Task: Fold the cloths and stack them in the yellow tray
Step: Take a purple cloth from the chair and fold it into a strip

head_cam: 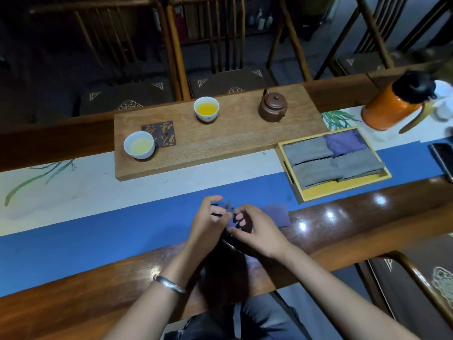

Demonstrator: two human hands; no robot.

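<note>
Pinching a purple cloth [274, 214] at the near edge of the table [367, 217], both hands meet mid-scene. Left hand [208, 222] has thumb and fingers closed on a bunched bit of cloth; right hand [257, 231] has fingers curled shut on the same cloth just beside it. Hands almost touching.

Key relation: the rest of the cloth lies flat to the right of the fingers, long axis running left-right along the table edge, partly on the blue runner [98, 229], partly on bare wood. Right hand is nearer that free end. Fold looks like it goes along that axis — my guess, not seen.

Tray [343, 190] sits far-right of the hands, well apart, on the runner, just beside the wooden board [220, 148]. Holds three grey folded cloths [306, 150] and one purple folded cloth [343, 142], filling the far part; the near strip of yellow floor is bare. Task looks mostly done; this cloth is likely among the last. Right hand is the closer one for dropping it in.

Surface: glossy dark wood, glare spots, runner smooth; cloth should slide easily.

Room: dim. Board carries two cups [206, 109] of yellow tea and a brown teapot [272, 106]. Orange flask [392, 106] far right, phone [443, 155] at right edge. Chairs [232, 45] beyond the table. Bangle [169, 284] on left wrist.
</note>
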